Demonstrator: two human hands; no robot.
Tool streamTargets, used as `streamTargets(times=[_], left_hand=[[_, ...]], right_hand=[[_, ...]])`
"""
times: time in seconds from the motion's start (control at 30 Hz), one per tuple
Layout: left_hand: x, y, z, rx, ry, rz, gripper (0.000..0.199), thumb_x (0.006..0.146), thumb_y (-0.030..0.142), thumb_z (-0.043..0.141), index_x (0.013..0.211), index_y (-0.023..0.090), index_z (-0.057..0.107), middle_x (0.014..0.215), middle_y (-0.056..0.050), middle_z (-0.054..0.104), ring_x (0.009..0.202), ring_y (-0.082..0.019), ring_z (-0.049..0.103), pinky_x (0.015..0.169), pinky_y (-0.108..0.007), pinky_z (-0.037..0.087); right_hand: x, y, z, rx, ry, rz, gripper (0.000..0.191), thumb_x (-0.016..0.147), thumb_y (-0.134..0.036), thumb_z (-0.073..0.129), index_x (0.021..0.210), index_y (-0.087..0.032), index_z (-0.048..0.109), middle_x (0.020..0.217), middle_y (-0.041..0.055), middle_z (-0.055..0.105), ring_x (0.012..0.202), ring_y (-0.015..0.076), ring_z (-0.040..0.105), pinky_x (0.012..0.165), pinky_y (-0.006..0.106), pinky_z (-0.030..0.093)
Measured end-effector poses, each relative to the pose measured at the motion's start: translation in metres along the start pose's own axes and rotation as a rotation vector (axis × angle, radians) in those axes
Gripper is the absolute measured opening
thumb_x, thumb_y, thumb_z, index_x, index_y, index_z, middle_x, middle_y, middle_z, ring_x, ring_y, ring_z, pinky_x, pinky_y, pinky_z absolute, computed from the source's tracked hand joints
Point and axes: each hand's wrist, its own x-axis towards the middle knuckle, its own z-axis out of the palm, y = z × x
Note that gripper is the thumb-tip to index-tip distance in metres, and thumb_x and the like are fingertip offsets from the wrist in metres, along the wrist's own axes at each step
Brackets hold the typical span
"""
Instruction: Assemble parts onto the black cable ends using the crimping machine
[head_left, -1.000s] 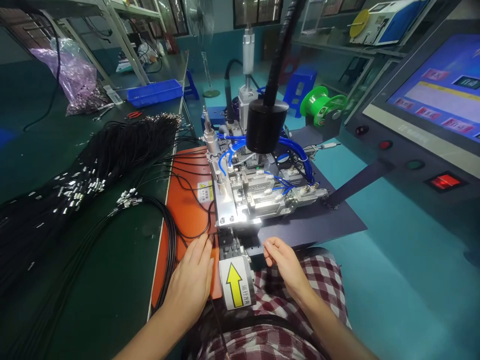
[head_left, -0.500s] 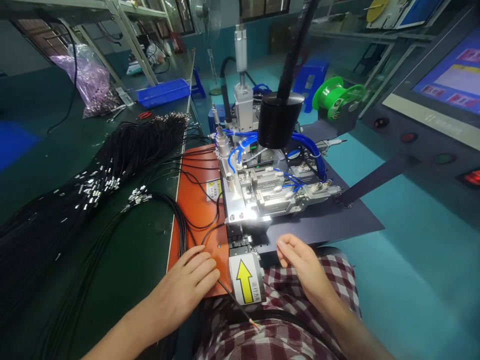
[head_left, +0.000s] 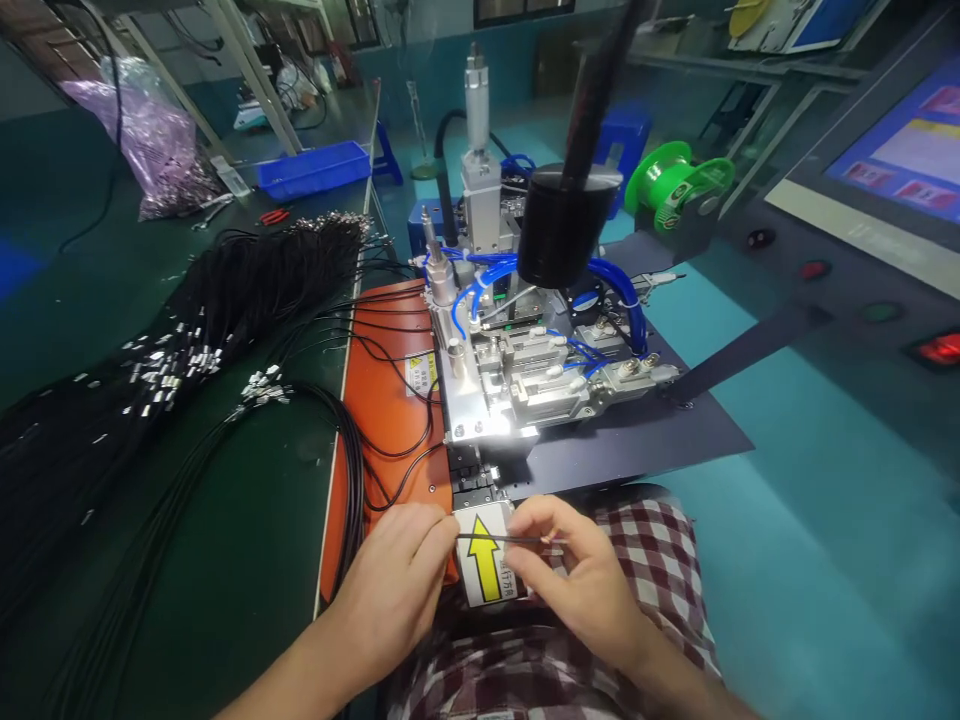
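"Across the yellow-arrow block, what was stretched there?"

"One black cable, running level from the left hand to the right hand, its thin end inside the right hand's curve."

"How were the fingers?"

"On the left they lay together, thumb and forefinger pinching the cable. On the right, thumb and forefinger curved apart, below and above it; whether another finger gripped the end, I couldn't tell."

"And around them?"

"Just beyond the block stood the metal machine. To the left lay the orange panel, a cable bundle along its edge, then the green bench bearing a heap of black cables."

"Farther off?"

"A green spool showed, behind the machine."
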Motion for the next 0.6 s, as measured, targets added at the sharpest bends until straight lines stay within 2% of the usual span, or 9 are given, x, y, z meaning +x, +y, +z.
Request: streamTargets(times=[0.07,0.2,0.27,0.37,0.53,0.6], left_hand=[[0.002,0.001,-0.001,-0.033,0.006,-0.055,0.016,0.089,0.013,0.038,0.099,0.017,0.050,0.086,-0.007,0.056,0.077,-0.020,0.051,0.069,-0.034,0.041],[0.012,0.008,-0.003,-0.217,-0.047,-0.127,0.019,0.090,0.020,0.041,0.108,0.019,0.048,0.090,-0.006,0.057,0.081,-0.020,0.053,0.072,-0.033,0.043],[0.018,0.011,-0.005,-0.326,-0.092,-0.153,0.019,0.092,0.021,0.038,0.107,0.021,0.049,0.090,-0.005,0.058,0.081,-0.018,0.054,0.072,-0.031,0.044],[0.024,0.016,-0.008,-0.396,-0.135,-0.198,0.016,0.092,0.022,0.037,0.093,0.021,0.053,0.080,-0.003,0.056,0.072,-0.017,0.052,0.066,-0.029,0.043],[0.041,0.024,-0.009,-0.652,-0.166,-0.316,0.010,0.091,0.026,0.042,0.094,0.022,0.051,0.079,0.000,0.056,0.070,-0.014,0.050,0.061,-0.025,0.040],[0.049,0.025,-0.005,-0.756,-0.139,-0.350,0.008,0.089,0.027,0.046,0.088,0.021,0.052,0.074,0.002,0.055,0.068,-0.013,0.049,0.059,-0.023,0.038]], right_hand=[[0.003,0.002,0.002,0.089,0.054,0.112,0.009,0.074,-0.019,0.065,0.075,-0.021,0.056,0.066,-0.0010,0.057,0.055,0.0133,0.053,0.052,0.026,0.045],[0.008,-0.002,0.003,0.162,0.001,0.201,0.009,0.073,-0.020,0.066,0.073,-0.019,0.057,0.058,-0.0033,0.054,0.049,0.0106,0.050,0.047,0.023,0.041],[0.009,-0.004,0.002,0.165,-0.011,0.205,0.009,0.072,-0.019,0.067,0.077,-0.019,0.059,0.060,-0.0031,0.055,0.050,0.0104,0.050,0.048,0.023,0.041],[0.011,-0.006,-0.003,0.193,0.017,0.201,0.008,0.074,-0.022,0.065,0.079,-0.018,0.060,0.061,-0.0029,0.054,0.050,0.0102,0.049,0.049,0.023,0.042],[0.013,-0.009,-0.010,0.147,0.031,0.140,0.006,0.075,-0.024,0.065,0.074,-0.019,0.062,0.064,-0.0011,0.055,0.052,0.0107,0.046,0.049,0.024,0.041],[0.014,-0.011,-0.014,0.122,0.036,0.122,0.006,0.076,-0.025,0.065,0.074,-0.019,0.063,0.068,0.0003,0.057,0.054,0.0111,0.046,0.050,0.024,0.041]])
